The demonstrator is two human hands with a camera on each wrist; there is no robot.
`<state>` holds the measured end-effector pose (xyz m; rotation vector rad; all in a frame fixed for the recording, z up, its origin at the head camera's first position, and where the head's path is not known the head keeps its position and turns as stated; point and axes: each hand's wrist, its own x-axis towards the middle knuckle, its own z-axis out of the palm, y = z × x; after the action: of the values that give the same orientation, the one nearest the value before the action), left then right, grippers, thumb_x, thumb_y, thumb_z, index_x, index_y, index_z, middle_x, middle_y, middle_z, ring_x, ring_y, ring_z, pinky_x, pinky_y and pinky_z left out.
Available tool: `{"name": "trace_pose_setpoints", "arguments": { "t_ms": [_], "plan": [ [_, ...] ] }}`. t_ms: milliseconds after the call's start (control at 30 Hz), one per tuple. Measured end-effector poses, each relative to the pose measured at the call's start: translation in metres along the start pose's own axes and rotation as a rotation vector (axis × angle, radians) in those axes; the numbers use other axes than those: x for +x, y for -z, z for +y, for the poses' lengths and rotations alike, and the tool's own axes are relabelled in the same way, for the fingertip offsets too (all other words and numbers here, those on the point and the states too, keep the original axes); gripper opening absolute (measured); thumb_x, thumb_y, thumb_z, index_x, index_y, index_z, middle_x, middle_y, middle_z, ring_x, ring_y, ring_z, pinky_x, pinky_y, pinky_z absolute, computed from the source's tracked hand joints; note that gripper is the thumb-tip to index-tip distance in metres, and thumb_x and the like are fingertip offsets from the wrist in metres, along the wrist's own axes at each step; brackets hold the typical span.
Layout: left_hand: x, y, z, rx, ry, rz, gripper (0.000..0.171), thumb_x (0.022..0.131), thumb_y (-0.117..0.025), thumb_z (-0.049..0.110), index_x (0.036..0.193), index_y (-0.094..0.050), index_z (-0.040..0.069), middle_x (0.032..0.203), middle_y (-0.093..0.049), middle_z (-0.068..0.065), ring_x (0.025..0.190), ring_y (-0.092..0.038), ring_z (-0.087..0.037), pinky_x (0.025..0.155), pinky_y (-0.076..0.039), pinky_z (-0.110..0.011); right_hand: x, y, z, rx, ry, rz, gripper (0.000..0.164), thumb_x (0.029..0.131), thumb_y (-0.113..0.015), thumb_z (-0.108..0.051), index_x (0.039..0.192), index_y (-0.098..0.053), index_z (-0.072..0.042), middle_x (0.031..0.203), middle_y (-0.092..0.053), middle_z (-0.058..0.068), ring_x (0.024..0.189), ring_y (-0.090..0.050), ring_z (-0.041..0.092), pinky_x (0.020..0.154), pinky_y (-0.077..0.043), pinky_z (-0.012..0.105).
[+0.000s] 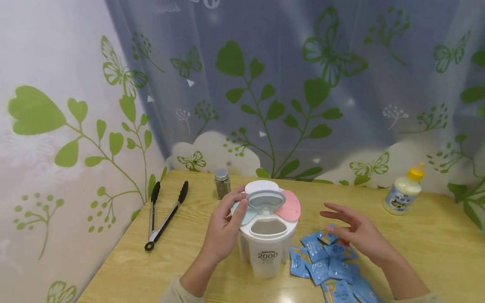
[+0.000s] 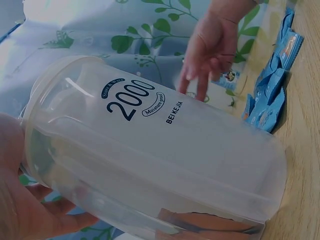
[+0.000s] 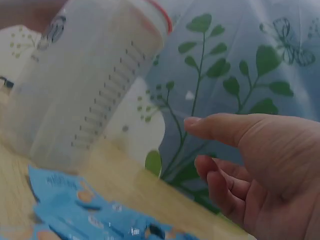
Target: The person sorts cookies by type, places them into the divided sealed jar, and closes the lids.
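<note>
A clear storage container (image 1: 266,267) marked 2000 stands on the table, topped by a white lid with pink, white, pale blue and grey flaps. Its grey flap (image 1: 266,199) is raised, leaving the front opening (image 1: 269,227) uncovered. My left hand (image 1: 222,229) grips the container's left side at the top, thumb on the lid and fingers round behind. To the right lies a pile of blue snack packets (image 1: 320,271). Above the pile's far end hovers my right hand (image 1: 361,237), fingers loosely bent, nothing held, as the right wrist view also shows.
Black-tipped tongs (image 1: 163,223) lie spread at the left. Behind the container stands a small spice jar (image 1: 222,185) with a metal cap. A yellow-capped bottle (image 1: 402,193) is at the back right. Patterned curtain (image 1: 288,105) borders the table's back and left.
</note>
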<state>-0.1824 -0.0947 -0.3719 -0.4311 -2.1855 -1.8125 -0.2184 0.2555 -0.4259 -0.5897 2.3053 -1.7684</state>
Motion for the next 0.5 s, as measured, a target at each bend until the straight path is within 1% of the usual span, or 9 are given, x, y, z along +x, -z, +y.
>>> {"name": "trace_pose_setpoints", "arguments": {
  "t_ms": [167,233,333,367,433,500],
  "plan": [
    [0.001,-0.001,0.001,-0.004,-0.009,-0.013,0.027,0.106,-0.05,0.027,0.122,-0.065,0.012,0.149,-0.05,-0.003,0.138,-0.048,-0.026,0.094,-0.054,-0.03,0.0,0.003,0.023,-0.039,-0.067,0.022,0.064,0.094,-0.069,-0.015,0.151,-0.04,-0.011,0.129,-0.059,-0.026,0.051,-0.046,0.027,0.049,-0.045,0.037],
    [0.001,-0.001,0.001,0.0,-0.008,-0.011,0.026,0.106,-0.05,0.027,0.121,-0.065,0.012,0.149,-0.05,-0.003,0.138,-0.048,-0.025,0.095,-0.053,-0.03,0.0,0.004,0.029,-0.052,-0.077,0.036,0.066,0.093,-0.071,-0.016,0.151,-0.041,-0.01,0.128,-0.06,-0.026,0.049,-0.042,0.028,0.048,-0.045,0.036],
    [0.0,0.0,0.001,0.007,-0.007,-0.009,0.026,0.106,-0.049,0.027,0.121,-0.065,0.012,0.149,-0.05,-0.003,0.138,-0.048,-0.025,0.095,-0.054,-0.032,0.0,0.007,0.038,-0.061,-0.095,0.068,0.071,0.091,-0.073,-0.017,0.152,-0.037,-0.007,0.129,-0.061,-0.024,0.047,-0.042,0.024,0.047,-0.045,0.034],
    [0.0,0.0,0.001,0.01,-0.005,-0.007,0.026,0.106,-0.049,0.027,0.121,-0.065,0.012,0.149,-0.05,-0.004,0.138,-0.048,-0.025,0.096,-0.054,-0.032,0.0,0.009,0.041,-0.067,-0.105,0.082,0.073,0.091,-0.073,-0.017,0.153,-0.036,-0.007,0.13,-0.061,-0.02,0.048,-0.044,0.021,0.048,-0.046,0.034],
    [0.0,0.0,0.0,0.016,-0.005,-0.004,0.026,0.106,-0.049,0.027,0.121,-0.065,0.012,0.149,-0.05,-0.004,0.138,-0.049,-0.026,0.096,-0.054,-0.033,0.0,0.012,0.046,-0.078,-0.12,0.105,0.076,0.091,-0.074,-0.018,0.154,-0.034,-0.005,0.136,-0.062,-0.007,0.054,-0.051,0.014,0.05,-0.047,0.031],
    [0.0,0.0,-0.001,0.024,-0.007,0.001,0.026,0.106,-0.049,0.027,0.121,-0.065,0.013,0.149,-0.05,-0.003,0.138,-0.049,-0.026,0.097,-0.054,-0.034,0.0,0.015,0.05,-0.091,-0.133,0.116,0.078,0.09,-0.074,-0.018,0.155,-0.032,-0.005,0.142,-0.058,0.009,0.07,-0.06,0.004,0.057,-0.051,0.028]
  ]
}}
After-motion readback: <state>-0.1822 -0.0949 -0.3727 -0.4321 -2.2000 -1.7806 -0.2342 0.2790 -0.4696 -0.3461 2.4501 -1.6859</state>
